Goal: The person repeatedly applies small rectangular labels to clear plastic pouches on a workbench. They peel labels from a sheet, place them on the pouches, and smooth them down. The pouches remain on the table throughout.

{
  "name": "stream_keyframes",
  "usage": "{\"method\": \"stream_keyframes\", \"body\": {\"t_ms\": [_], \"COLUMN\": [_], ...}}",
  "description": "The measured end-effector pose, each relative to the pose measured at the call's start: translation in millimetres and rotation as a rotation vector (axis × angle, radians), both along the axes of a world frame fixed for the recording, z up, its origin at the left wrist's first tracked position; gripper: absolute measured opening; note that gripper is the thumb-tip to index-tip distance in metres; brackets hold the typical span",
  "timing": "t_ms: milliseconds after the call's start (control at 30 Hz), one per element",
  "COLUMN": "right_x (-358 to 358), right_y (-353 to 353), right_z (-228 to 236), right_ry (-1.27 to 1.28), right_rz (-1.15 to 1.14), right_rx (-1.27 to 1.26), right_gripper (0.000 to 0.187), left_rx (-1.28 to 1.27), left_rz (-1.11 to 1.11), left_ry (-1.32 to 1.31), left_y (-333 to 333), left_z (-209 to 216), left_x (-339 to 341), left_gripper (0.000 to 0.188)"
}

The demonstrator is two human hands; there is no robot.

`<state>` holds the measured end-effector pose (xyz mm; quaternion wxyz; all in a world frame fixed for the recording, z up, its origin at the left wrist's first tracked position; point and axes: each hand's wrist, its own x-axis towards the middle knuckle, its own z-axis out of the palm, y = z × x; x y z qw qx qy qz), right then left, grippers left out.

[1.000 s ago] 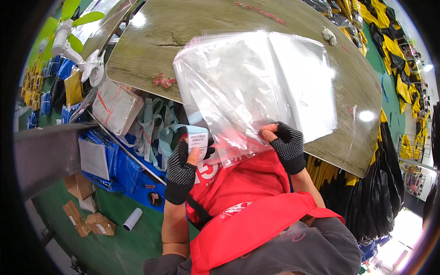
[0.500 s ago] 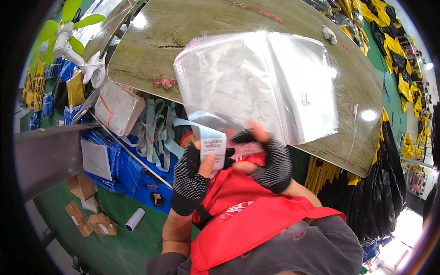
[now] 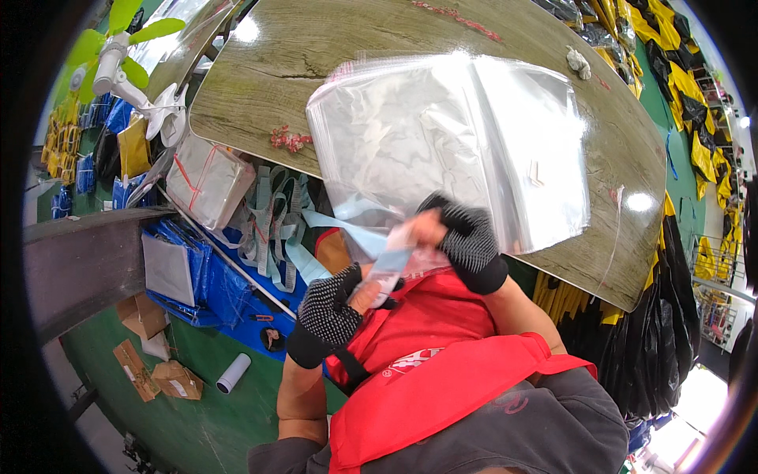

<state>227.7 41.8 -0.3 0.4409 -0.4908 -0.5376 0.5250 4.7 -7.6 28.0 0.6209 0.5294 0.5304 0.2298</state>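
Note:
My left hand [image 3: 328, 312], in a black fingerless glove with white dots, pinches a white printed label [image 3: 377, 286] on a pale-blue label strip [image 3: 392, 261] between thumb and fingers. Opposite it, my right hand [image 3: 470, 241], gloved alike, has its fingertips closed on the upper end of the strip, blurred by motion. Just behind both hands, a stack of clear plastic bags [image 3: 410, 126] lies on the wood-grain table [image 3: 284, 47]. From the hands the strip trails left to loops of pale-blue label strip [image 3: 272, 213] hanging beside the table edge.
Left of the table are a tied bag bundle [image 3: 207, 186], blue packages [image 3: 217, 288] and a green-bladed fan [image 3: 114, 59]. Red scraps [image 3: 290, 139] lie near the table's left edge. Cardboard boxes [image 3: 175, 381] and a white roll [image 3: 234, 373] sit on the green floor. Black-and-yellow bags [image 3: 647, 332] hang at right.
My right hand has moved up from beside the label and now pinches the strip's upper end. The label in my left hand has tilted, and its printed face is turned and blurred.

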Motion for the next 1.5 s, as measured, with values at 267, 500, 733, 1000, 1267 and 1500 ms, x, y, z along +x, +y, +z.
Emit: {"method": "stream_keyframes", "body": {"t_ms": [267, 500, 733, 1000, 1267, 1500], "right_x": [13.2, -0.2, 8.7, 73.8, -24.5, -15.0], "right_y": [-1.6, -15.9, -18.3, -40.7, -20.3, -11.6], "right_z": [-14.5, -29.3, -13.9, 17.9, 15.5, 16.6], "right_ry": [-0.958, -1.001, -0.628, -1.013, -0.091, -0.136], "right_rz": [0.101, 0.044, -0.058, -1.307, -0.040, 0.177], "right_rx": [0.543, 0.536, 0.365, 0.646, 0.249, 0.130], "right_gripper": [0.037, 0.023, 0.014, 0.029, 0.026, 0.022], "left_rx": [0.184, -0.062, -0.126, -0.145, 0.011, 0.002], "left_rz": [0.797, 0.597, 0.446, 0.395, 0.200, 0.081], "left_ry": [-0.019, -0.170, -0.392, -0.420, -0.121, 0.014], "left_y": [0.4, 4.9, 21.4, 14.1, 4.6, 0.4], "left_z": [2.0, 6.3, -13.8, -4.7, 11.5, 6.5], "left_x": [-62.3, -27.9, -3.3, 17.8, 26.6, 8.1], "left_gripper": [0.026, 0.031, 0.038, 0.036, 0.030, 0.029]}}
